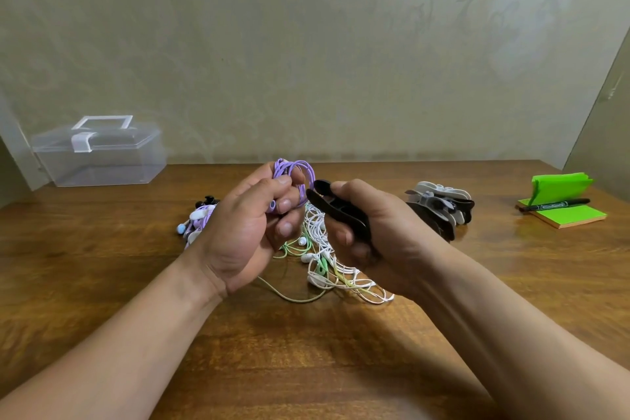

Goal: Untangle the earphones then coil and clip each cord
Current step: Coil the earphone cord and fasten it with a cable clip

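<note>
Earphones are present in three groups on or above the tabletop [102, 283]. Items are listed left to right.

One clear lidded box [99, 157] stands far to the left of the left hand [249, 225], toward the wall.

One bundled heap [199, 218] of purple, white and black earphone parts lies just left of that hand. The hand partly hides it, so the number of sets cannot be counted.

One purple coil [300, 169] is held above the tabletop, with the left hand's fingers curled round it. Its loops are neat and close-laid and rise past the thumb and forefinger. The lower part is hidden inside the fist. One earbud [272, 205] shows between the fingers.

One black clip [341, 211] is gripped in the right hand [381, 235], its front end pointing at the coil. Whether the two touch cannot be told. The clip's rear is covered by the palm.

One loose tangle [327, 269] lies on the tabletop below and between both hands. Its white and pale green cords are knotted together, with several white earbuds showing. The hands hide part of it, and the number of sets cannot be made out.

One clip pile [439, 208], grey and dark, sits just right of the right hand, partly behind it. The pieces overlap too much to count.

One green note pad [562, 211] lies far right of that hand, its upper sheets folded upward. One black marker [555, 205] rests across it.
</note>
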Motion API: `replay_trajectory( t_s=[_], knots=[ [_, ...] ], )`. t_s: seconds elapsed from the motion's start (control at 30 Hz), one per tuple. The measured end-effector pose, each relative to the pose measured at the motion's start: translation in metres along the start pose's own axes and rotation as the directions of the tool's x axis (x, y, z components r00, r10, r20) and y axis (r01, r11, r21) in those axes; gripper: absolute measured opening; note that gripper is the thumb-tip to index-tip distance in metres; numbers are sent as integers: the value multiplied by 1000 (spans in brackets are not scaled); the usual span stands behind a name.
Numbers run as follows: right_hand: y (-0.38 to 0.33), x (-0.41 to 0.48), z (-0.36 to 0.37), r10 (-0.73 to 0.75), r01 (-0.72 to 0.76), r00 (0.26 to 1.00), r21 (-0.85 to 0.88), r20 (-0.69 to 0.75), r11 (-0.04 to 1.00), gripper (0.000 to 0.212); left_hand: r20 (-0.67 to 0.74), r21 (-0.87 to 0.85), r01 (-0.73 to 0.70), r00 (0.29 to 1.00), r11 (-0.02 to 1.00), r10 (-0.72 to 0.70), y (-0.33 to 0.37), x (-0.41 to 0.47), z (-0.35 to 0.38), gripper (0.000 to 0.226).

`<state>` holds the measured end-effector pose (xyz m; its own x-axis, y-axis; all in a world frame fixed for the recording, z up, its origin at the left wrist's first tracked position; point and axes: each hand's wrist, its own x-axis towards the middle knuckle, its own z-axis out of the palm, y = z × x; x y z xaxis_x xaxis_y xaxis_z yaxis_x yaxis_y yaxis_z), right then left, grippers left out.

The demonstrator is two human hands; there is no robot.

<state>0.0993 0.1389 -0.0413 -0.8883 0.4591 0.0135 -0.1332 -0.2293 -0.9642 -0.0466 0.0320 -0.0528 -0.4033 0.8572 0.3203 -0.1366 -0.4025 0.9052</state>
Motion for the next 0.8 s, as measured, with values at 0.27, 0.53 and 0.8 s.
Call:
replay_trajectory(
  t_s=[0.27,0.53,0.8],
  knots=[
    [1,2,3,93,-127,987,284,132,950,20,-17,119,-59,998,991,61,-3,-1,4,11],
    [4,3,7,45,-78,992,281,121,956,17,11,173,-148,989,974,149,-3,-1,7,12],
    [11,0,19,-131,132,991,36,-33,991,30,-27,215,-268,960,939,280,2,-4,13,23]
  ],
)
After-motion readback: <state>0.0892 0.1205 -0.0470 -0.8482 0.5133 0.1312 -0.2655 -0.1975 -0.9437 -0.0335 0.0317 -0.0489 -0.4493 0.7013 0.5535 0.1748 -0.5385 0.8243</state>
